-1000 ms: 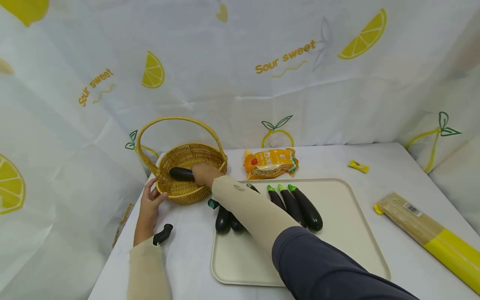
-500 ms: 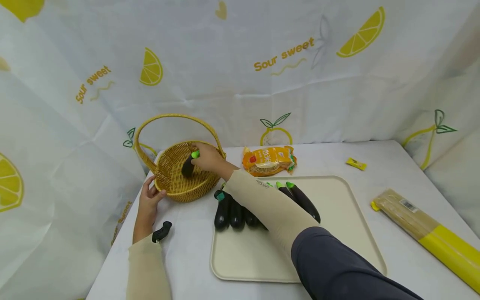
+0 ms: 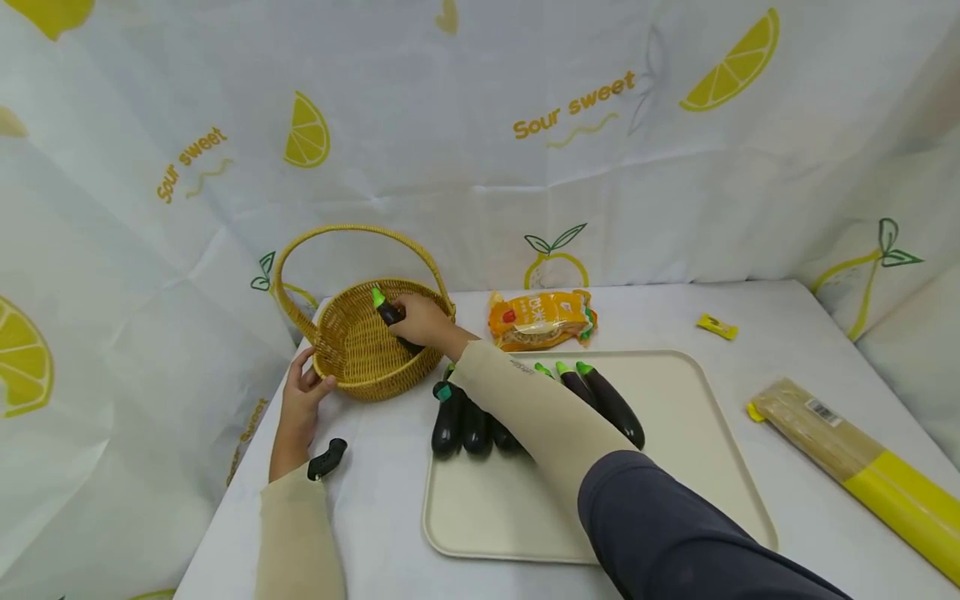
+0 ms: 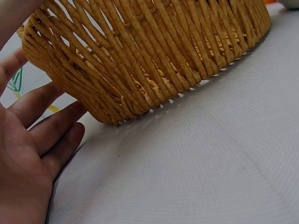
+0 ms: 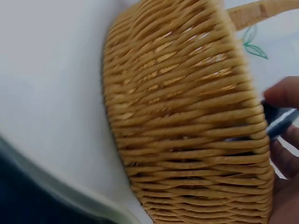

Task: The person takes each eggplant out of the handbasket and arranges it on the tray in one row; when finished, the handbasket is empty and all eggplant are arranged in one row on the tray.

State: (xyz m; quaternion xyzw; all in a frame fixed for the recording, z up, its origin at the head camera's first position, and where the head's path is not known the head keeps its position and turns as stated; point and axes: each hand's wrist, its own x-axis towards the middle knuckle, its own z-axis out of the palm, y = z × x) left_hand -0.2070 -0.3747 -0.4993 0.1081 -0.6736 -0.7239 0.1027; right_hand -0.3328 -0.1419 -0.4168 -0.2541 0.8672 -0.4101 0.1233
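Note:
In the head view, a woven basket (image 3: pixel 367 387) with a tall arched handle stands at the back left of the table. My right hand (image 3: pixel 422 321) grips a dark eggplant (image 3: pixel 389 312) inside it, its green stem end pointing up and left. The right wrist view shows part of that eggplant (image 5: pixel 280 122) beyond the basket's wall. My left hand (image 3: pixel 302 408) touches the basket's outer left side. In the left wrist view its fingers lie fairly straight against the weave. More eggplants (image 3: pixel 447 425) lie in a row on a beige tray (image 3: pixel 675 492), partly hidden by my right sleeve.
Behind the tray lies an orange snack packet (image 3: pixel 542 319). A small yellow wrapped item (image 3: pixel 717 327) sits at the back right. Along the right side is a long yellow and clear package (image 3: pixel 847 458). A lemon-printed cloth (image 3: pixel 480 150) hangs behind the table.
My right hand has turned the eggplant inside the basket, from lying leftward to stem end up and left, its body now nearer the basket's right side. My left hand stays at the basket.

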